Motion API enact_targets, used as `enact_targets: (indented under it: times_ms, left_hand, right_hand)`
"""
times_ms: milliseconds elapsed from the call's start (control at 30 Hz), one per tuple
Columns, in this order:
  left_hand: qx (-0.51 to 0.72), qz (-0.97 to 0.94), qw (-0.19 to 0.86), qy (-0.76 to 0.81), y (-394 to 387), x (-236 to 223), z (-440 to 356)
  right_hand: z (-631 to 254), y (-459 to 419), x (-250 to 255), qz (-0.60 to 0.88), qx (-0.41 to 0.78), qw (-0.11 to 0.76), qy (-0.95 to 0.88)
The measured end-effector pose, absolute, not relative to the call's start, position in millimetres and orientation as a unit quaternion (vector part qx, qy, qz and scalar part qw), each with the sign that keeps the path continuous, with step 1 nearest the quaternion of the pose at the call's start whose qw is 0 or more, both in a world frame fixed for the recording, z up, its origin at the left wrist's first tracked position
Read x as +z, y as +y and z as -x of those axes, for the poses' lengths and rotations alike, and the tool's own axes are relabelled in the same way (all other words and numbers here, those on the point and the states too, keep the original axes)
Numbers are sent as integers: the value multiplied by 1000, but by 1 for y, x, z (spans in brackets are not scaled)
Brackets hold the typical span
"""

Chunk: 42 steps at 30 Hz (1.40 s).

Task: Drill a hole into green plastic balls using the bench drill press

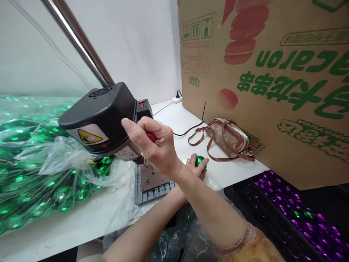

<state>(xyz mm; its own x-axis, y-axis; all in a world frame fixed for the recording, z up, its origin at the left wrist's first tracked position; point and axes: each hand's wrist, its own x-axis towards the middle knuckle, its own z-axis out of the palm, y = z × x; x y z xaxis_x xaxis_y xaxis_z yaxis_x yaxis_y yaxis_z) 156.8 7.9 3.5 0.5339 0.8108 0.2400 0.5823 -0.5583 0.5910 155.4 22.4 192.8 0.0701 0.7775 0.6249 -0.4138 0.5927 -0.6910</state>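
Observation:
My right hand [156, 142] is closed around a red handle knob [151, 137] at the side of a small black bench drill press [106, 112]. Its thumb points up and to the left. Below the head, the chuck [140, 160] and thin bit stand over a flat board [152, 176], speckled with dark bits, on the slotted grey base [152, 194]. Passing beneath the right forearm, my left arm reaches to the right. There my left hand [195, 166] has its fingers around a shiny green ball [201, 162], low over the white table.
Bagged green shiny balls [54, 178] fill the left side. A brown handbag [227, 138] lies before a large cardboard box [261, 91]. Clear plastic [122, 214] drapes the table's front edge [54, 251]. Purple shiny pieces [297, 214] lie lower right. A power strip [177, 98] sits behind.

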Motion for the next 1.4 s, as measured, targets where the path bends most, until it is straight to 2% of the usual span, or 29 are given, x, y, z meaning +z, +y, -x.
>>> enact_targets:
  times_ms: [167, 300, 400, 600, 767, 1400]
  left_hand:
    - [355, -815, 292, 353, -55, 7, -69]
    - [504, -617, 328, 508, -73, 16, -4]
    - [564, -483, 364, 562, -54, 22, 30]
    - [539, -494, 446, 516, -4, 23, 40]
    - [506, -532, 469, 491, 13, 18, 30]
    - [472, -621, 413, 470, 17, 1, 19]
  right_hand:
    - [-158, 20, 190, 183, 397, 721, -538]
    - [-157, 22, 187, 198, 363, 733, -540]
    - [-156, 22, 187, 201, 339, 750, -532]
    - [-153, 22, 185, 207, 316, 769, -516]
    - [-152, 25, 184, 194, 310, 777, -513]
    - [-152, 26, 182, 190, 287, 774, -531]
